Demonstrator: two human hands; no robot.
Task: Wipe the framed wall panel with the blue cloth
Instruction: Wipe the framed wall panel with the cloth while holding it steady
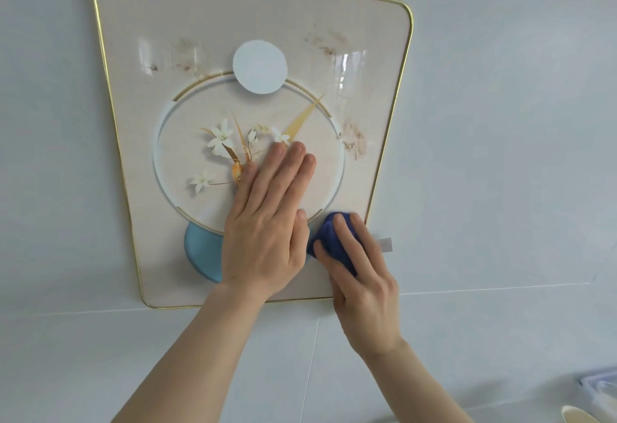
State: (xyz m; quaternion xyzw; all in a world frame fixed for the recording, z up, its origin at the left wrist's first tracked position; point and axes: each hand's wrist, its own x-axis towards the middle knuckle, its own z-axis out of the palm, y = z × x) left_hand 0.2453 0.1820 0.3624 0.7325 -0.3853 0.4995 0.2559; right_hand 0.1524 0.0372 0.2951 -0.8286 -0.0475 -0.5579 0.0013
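Note:
The framed wall panel [140,15] hangs on a pale tiled wall; it is cream with a thin gold rim, a printed ring, white flowers and a pale blue disc. Brown smudges mark its upper left, upper right and right side. My left hand [267,222] lies flat on the panel's lower middle, fingers together and pointing up. My right hand [360,275] presses a bunched dark blue cloth [334,239] against the panel's lower right corner, close to the gold rim.
A small strip of clear tape [384,244] sticks out past the panel's right edge beside the cloth. At the bottom right corner are a clear plastic container [601,386] and a cream-coloured object [577,414]. Grey tile wall [500,155] surrounds the panel.

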